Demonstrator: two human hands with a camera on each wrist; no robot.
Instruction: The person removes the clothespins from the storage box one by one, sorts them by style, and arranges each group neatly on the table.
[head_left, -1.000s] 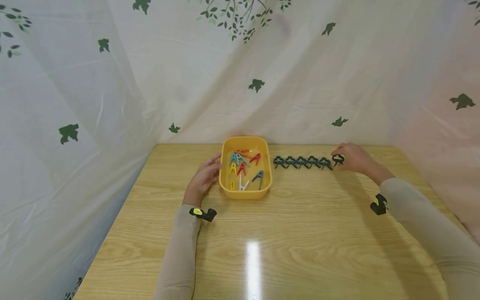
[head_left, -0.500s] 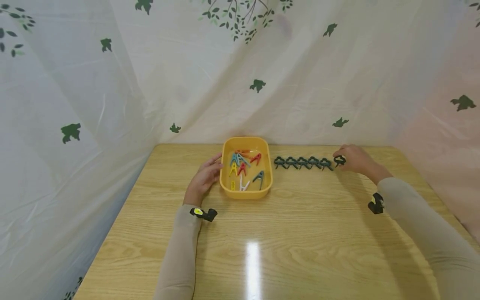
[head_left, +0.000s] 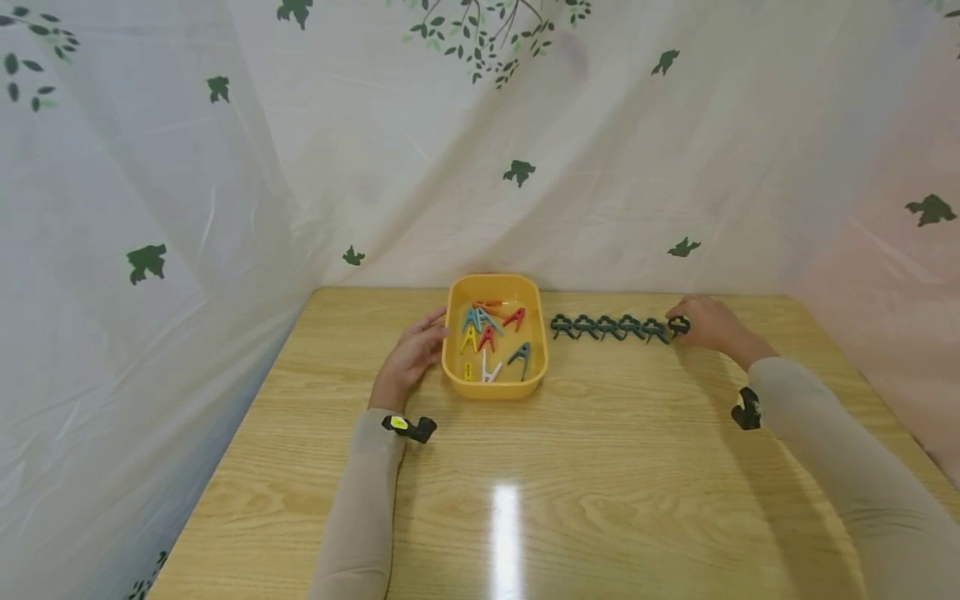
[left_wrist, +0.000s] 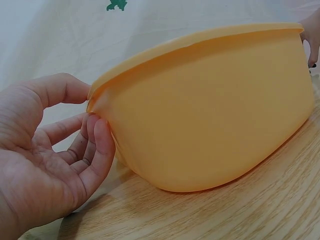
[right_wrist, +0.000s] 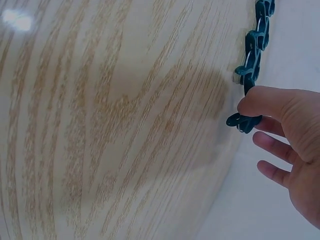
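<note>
A yellow plastic basin (head_left: 495, 389) stands on the table, with several red, blue, yellow, white and grey-green clothespins (head_left: 486, 338) lying inside. My left hand (head_left: 410, 360) holds the basin's left side; in the left wrist view the thumb touches its rim and the other fingers curl beneath it. To the right of the basin runs a row of several dark green plastic clips (head_left: 607, 326). At the row's right end my right hand (head_left: 708, 323) pinches one more dark green clip (right_wrist: 244, 122) between thumb and forefinger. This clip is beside the last one in the row, apparently touching it.
The wooden table (head_left: 585, 467) reaches back to a pale curtain (head_left: 420, 167) printed with green leaves and birds, which hangs along the back and sides. A camera (head_left: 408, 428) is strapped to the left wrist and another camera (head_left: 746, 408) to the right.
My right hand has lowered the held clip a little, bringing it down in line with the row's right end. The left hand stays at the basin. The head view has shifted slightly.
</note>
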